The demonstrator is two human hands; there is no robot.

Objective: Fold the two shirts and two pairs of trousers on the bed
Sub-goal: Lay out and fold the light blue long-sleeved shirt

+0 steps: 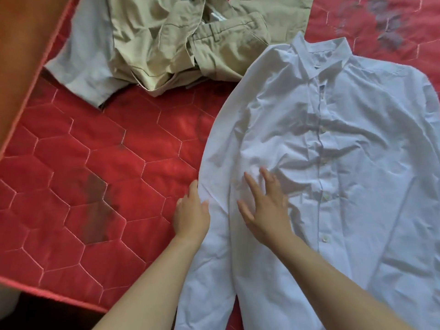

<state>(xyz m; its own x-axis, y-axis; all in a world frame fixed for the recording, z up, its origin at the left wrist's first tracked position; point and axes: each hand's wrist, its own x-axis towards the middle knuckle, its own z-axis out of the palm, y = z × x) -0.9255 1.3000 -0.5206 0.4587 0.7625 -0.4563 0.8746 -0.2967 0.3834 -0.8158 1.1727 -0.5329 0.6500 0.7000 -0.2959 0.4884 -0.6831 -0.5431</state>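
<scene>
the left hand (191, 215) lies straight-fingered at the sleeve edge of the white shirt (357, 144) spread on the red bed (95, 175), the right hand (264, 206) lies open and flat on its front, and beyond them crumpled khaki trousers (166, 44) lie over a pale blue shirt (81, 67).

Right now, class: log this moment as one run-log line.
white shirt: spread out | left hand: touches its edge | right hand: flat on it | khaki trousers: heaped

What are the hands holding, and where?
Right hand lies flat on the white shirt, holding nothing. Left hand has its thumb on the sleeve edge; a grip cannot be told.
</scene>
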